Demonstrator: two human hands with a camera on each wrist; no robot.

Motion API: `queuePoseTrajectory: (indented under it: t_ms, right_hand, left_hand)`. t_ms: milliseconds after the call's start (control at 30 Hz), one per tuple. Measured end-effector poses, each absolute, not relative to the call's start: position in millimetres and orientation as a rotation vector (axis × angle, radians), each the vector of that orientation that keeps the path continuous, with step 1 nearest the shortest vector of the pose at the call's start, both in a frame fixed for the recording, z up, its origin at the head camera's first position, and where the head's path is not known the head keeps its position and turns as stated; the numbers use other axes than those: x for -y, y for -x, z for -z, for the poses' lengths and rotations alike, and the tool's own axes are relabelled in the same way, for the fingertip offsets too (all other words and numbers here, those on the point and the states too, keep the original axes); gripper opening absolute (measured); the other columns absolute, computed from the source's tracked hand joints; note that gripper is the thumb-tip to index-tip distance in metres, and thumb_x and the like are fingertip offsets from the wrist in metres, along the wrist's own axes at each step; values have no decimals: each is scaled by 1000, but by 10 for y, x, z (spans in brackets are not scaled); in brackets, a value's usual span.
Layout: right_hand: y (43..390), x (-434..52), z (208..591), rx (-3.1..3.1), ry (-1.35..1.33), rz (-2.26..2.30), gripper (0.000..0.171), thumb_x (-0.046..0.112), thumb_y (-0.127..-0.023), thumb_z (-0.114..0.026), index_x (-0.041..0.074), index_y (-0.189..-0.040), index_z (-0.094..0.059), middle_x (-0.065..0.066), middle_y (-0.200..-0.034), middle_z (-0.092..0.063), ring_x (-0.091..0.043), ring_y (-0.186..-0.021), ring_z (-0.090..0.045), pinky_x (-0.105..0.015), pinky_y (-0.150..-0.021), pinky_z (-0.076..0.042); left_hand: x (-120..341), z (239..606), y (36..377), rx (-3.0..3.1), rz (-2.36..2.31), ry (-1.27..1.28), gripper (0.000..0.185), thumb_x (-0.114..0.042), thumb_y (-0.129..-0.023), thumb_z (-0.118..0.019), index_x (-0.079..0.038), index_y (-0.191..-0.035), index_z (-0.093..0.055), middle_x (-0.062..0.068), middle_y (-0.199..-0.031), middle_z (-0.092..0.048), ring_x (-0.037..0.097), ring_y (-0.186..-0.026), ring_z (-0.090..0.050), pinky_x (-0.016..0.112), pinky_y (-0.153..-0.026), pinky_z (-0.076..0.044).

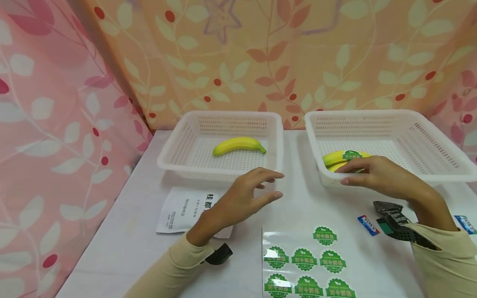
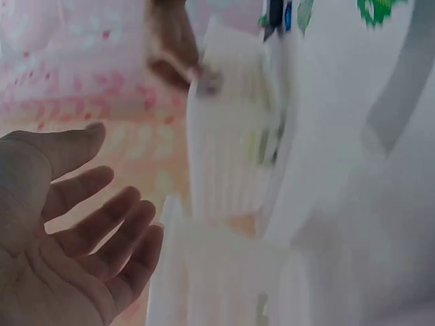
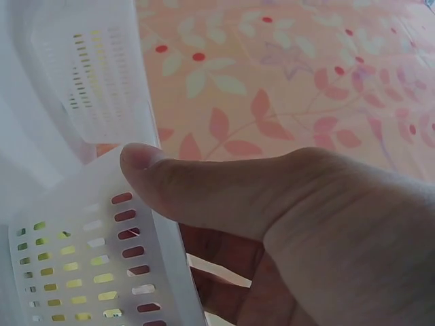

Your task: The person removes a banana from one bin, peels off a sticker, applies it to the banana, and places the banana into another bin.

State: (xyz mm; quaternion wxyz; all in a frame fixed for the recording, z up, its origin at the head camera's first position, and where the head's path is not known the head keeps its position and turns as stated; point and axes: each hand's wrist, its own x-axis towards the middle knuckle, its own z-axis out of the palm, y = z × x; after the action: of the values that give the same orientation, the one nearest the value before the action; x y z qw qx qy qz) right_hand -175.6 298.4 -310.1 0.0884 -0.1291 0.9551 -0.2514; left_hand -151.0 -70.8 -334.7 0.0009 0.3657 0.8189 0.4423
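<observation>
R hand [image 1: 387, 176], fingers loose, straddles near rim of R basket [image 1: 357, 116] by stickered banana [image 1: 336, 157], prob. put there apart from unlabelled. L hand [image 1: 242, 196] empty, relaxed, left of basket.

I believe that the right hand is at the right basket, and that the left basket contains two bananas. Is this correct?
Not entirely: the left basket contains one banana, not two, as the head view shows. The right hand is indeed at the right basket.
</observation>
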Motion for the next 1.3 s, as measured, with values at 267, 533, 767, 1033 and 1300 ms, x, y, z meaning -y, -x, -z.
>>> queuePoseTrajectory:
  t_ms: [267,533,767,1033,1300]
  right_hand:
    - [1768,-2991,3099,-2849,380,751,39,37,-95,-81,14,-126,-78,-17,-129,-68,-36,-112,-57,-32,-78,-43]
    - [1775,-2973,3109,-2832,372,786,41,36,-95,-81,12,-127,-78,-21,-133,-65,-41,-115,-55,-36,-80,-45]
    - [1783,-2973,3115,-2832,378,784,41,37,-94,-81,12,-126,-78,-18,-129,-68,-37,-113,-56,-33,-79,-45]
    - [1769,-2985,3113,-2832,348,756,41,41,-94,-81,15,-126,-78,-16,-128,-69,-37,-114,-56,-33,-81,-43]
    - [1772,-2951,3074,-2855,396,784,47,42,-95,-79,14,-132,-74,-12,-124,-72,-34,-113,-63,-36,-81,-50]
  left_hand:
    - [1360,3152,1707,-2763,-1275,-869,41,-28,-97,-80,-12,-133,-71,0,-129,-71,23,-121,-66,45,-99,-57]
    - [2015,3044,1940,-2946,-1333,-612,56,-25,-92,-86,-15,-143,-66,4,-141,-66,27,-128,-61,52,-104,-54]
    - [2579,3131,2058,-2998,-1336,-259,71,-38,-92,-85,-15,-154,-57,12,-154,-57,37,-139,-55,60,-113,-46]
    - [2864,3211,2115,-2958,-1249,-126,95,-48,-88,-85,-13,-164,-41,17,-166,-40,45,-142,-45,71,-115,-37]
    - [2936,3297,2144,-2848,-1284,-96,97,-44,-90,-84,-11,-167,-33,19,-170,-32,46,-141,-44,65,-113,-43]
